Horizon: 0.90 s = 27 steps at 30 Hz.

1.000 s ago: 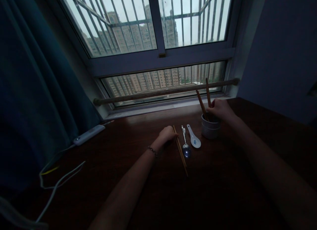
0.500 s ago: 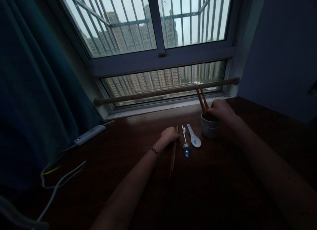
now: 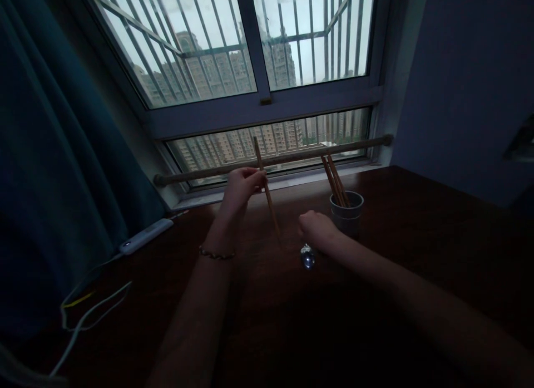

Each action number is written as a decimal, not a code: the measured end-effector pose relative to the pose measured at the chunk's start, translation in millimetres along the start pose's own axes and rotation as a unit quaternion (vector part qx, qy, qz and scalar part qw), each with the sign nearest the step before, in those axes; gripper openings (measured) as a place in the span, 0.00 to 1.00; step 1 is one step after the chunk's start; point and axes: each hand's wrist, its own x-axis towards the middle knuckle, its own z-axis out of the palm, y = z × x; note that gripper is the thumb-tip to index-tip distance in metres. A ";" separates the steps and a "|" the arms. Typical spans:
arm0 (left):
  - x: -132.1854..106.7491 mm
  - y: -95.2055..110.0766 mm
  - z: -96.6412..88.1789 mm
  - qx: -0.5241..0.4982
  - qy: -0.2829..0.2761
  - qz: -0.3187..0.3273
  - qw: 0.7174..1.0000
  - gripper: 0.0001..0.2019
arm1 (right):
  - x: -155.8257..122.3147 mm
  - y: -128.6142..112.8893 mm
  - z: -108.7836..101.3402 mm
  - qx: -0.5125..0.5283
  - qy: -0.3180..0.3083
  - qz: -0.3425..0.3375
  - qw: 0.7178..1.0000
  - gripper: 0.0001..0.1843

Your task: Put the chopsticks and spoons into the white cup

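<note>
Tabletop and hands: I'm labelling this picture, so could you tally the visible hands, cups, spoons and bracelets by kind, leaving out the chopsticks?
Hands: 2 (left hand, right hand)
Cups: 1 (grey cup)
Spoons: 1 (metal spoon, handle hidden)
Bracelets: 1 (beaded-looking bracelet)
Total: 5

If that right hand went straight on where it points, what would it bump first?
Probably the slim, brown wooden chopstick, or pair, held in the bare left hand; depth is unclear, so it might miss.
</note>
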 end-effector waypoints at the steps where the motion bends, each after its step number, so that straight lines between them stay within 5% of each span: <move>1: 3.9 8.5 1.9 -0.036 0.040 0.033 0.998 0.08 | -2.1 -8.9 5.9 0.003 -0.013 -0.012 1.000 0.10; 4: 15.8 28.6 18.0 -0.124 0.123 0.102 0.979 0.09 | -7.7 -28.6 16.6 0.014 -0.036 -0.035 0.999 0.10; 7: 25.4 37.2 44.9 -0.179 0.139 0.118 0.967 0.10 | -11.3 -36.4 19.8 0.016 -0.022 -0.047 0.999 0.11; 17: 22.3 -4.8 134.3 -0.187 0.045 0.021 0.981 0.08 | -7.1 -29.7 32.6 -0.011 -0.025 -0.085 0.996 0.11; 27: 13.8 -35.4 153.3 -0.089 -0.068 -0.063 0.992 0.08 | -7.7 -27.5 37.7 -0.020 -0.064 -0.073 0.995 0.12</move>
